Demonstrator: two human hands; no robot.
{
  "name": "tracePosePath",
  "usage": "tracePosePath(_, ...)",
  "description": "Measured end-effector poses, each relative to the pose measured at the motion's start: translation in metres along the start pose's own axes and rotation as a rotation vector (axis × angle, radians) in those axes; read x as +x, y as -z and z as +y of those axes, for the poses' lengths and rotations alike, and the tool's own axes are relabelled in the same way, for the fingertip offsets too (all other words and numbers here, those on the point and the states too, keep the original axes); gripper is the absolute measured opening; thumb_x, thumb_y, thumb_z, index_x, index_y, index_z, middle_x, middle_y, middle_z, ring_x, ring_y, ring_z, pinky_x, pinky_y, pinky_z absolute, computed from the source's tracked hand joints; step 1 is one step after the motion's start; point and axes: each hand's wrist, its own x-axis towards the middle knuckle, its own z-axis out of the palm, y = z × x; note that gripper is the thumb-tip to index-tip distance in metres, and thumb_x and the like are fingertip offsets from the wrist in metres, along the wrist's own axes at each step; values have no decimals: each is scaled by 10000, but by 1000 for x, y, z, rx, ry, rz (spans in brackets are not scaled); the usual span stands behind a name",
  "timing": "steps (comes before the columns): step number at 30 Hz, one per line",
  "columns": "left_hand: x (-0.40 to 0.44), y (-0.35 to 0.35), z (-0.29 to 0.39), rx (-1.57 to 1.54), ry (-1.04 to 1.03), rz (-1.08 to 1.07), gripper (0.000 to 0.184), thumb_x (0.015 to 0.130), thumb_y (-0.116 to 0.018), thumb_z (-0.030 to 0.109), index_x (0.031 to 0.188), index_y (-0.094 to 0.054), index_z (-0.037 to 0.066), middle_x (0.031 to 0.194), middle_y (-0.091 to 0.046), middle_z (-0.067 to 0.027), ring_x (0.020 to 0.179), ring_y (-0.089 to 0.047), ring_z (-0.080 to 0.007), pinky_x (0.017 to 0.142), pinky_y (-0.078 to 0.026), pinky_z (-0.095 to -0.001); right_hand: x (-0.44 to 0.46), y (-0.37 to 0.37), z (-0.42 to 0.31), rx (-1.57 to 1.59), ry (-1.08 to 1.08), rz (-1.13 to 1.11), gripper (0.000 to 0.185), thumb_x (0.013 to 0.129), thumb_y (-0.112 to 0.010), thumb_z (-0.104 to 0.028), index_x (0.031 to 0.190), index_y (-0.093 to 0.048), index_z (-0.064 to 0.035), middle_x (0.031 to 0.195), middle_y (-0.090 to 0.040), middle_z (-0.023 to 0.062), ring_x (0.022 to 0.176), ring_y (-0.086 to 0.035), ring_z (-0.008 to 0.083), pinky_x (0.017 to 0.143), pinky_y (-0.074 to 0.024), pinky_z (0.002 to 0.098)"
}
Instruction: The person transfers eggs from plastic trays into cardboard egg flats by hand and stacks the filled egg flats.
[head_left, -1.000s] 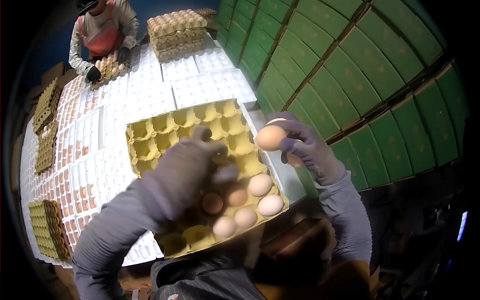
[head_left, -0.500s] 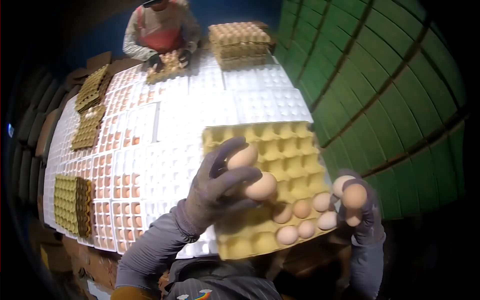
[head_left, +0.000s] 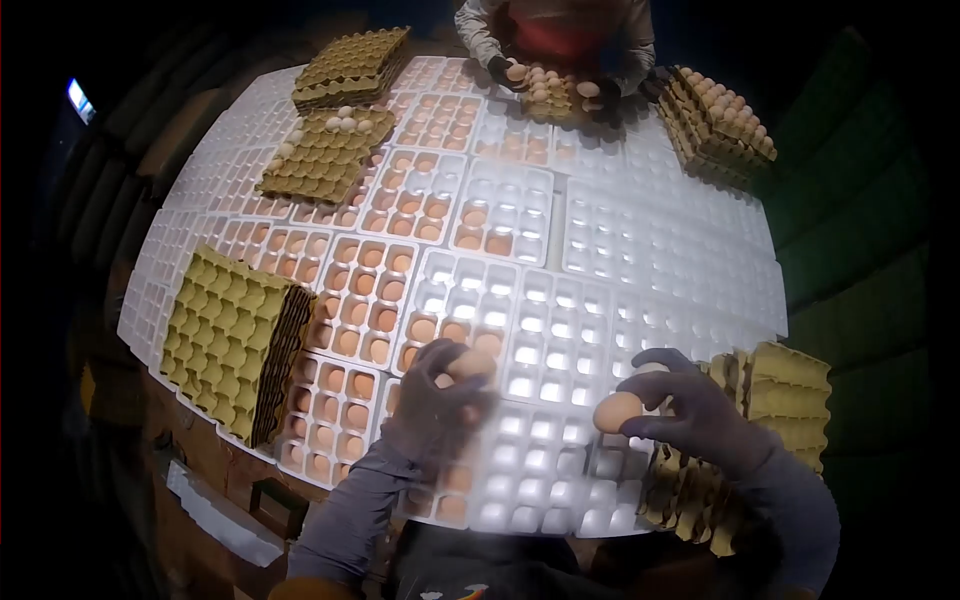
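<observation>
Bright centre, dark warped edges, slight blur

The white trays (head_left: 640, 240) look like thin moulded plastic, glossy, with bright glints in their smooth cups. The olive-yellow cartons (head_left: 220, 335) look like moulded paper pulp, matt and slightly rough, their stacked edges ragged. The eggs (head_left: 617, 412) have smooth shells with a soft, low sheen. Matt, greyish-purple cloth gloves cover the left hand (head_left: 430, 395) and the right hand (head_left: 690, 405), the left one blurred. The grey sleeves (head_left: 345, 525) are soft, dull cloth. A pale strip (head_left: 222, 515) at lower left looks smooth and flat; its material is unclear.
</observation>
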Motion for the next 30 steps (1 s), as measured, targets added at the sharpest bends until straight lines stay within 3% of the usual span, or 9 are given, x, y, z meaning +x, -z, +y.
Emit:
tracePosePath(3, 53, 48, -31, 239, 7, 134, 468, 802, -833, 250, 1205, -670, 75, 1223, -628, -151, 956, -691, -280, 852, -547, -355, 109, -54, 5, -381, 175, 74, 426, 805, -818, -353, 1128, -695, -104, 1341, -532, 169, 1083, -647, 397, 909, -548, 459)
tracePosePath(9, 133, 56, -74, 802, -299, 115, 436, 814, -795, 202, 1220, -653, 131, 1343, -553, -140, 1137, -625, -351, 939, -538, -432, 243, -129, 24, -799, 35, 130, 311, 866, -699, -245, 1151, -653, -128, 1336, -524, 190, 1029, -640, 358, 875, -542, 465)
tracePosePath(12, 156, 56, -57, 683, -376, 78, 432, 824, -785, 195, 1232, -652, 154, 1338, -558, -134, 1145, -620, -362, 947, -534, -447, 265, -162, 29, -643, 170, 181, 376, 887, -631, -146, 1263, -631, -147, 1288, -560, 187, 1071, -648, 336, 891, -539, 440)
tracePosePath(16, 196, 41, -51, 926, -5, -290, 418, 864, -736, 162, 1272, -643, 158, 1298, -579, -138, 1100, -645, -351, 920, -545, -439, 285, -182, 24, -415, 224, 263, 323, 920, -626, -148, 1242, -639, -143, 1123, -607, 118, 1028, -648, 319, 842, -541, 431)
tracePosePath(19, 203, 28, -60, 528, -246, -30, 364, 896, -647, 121, 1259, -614, 135, 1170, -591, -157, 1079, -631, -351, 924, -530, -462, 317, -172, 50, -347, 338, 766, 344, 902, -666, -139, 1242, -620, -154, 1047, -583, 107, 921, -606, 323, 805, -509, 466)
tracePosePath(21, 207, 8, -61, 204, -291, 15, 433, 898, -644, 101, 1326, -583, 123, 1204, -597, -159, 1076, -629, -358, 946, -526, -434, 329, -167, 63, -305, 350, 808, 466, 891, -627, -51, 1344, -559, -139, 1093, -585, 139, 1015, -569, 345, 887, -475, 467)
tracePosePath(24, 216, -27, -74, 416, -428, 24, 504, 920, -616, 105, 1409, -500, 97, 1430, -463, -189, 1374, -402, -401, 1130, -378, -471, 317, -175, 69, -70, 313, 926, 600, 867, -565, 63, 1441, -482, -88, 1225, -583, 173, 1122, -554, 376, 986, -445, 457)
tracePosePath(26, 220, -44, -100, 718, -468, -35, 531, 981, -525, 126, 1497, -398, 117, 1537, -369, -196, 1456, -263, -447, 1210, -215, -556, 271, -182, 54, 238, 284, 891, 596, 882, -567, 86, 1452, -468, -56, 1272, -574, 167, 1113, -579, 328, 988, -469, 412)
tracePosePath(30, 215, -52, -97, 606, -463, 74, 490, 1009, -520, 141, 1491, -430, 150, 1557, -366, -194, 1470, -252, -457, 1212, -224, -545, 133, -214, 50, 472, 88, 613, 502, 941, -539, 24, 1435, -501, -54, 1274, -582, 150, 1112, -602, 242, 979, -494, 348)
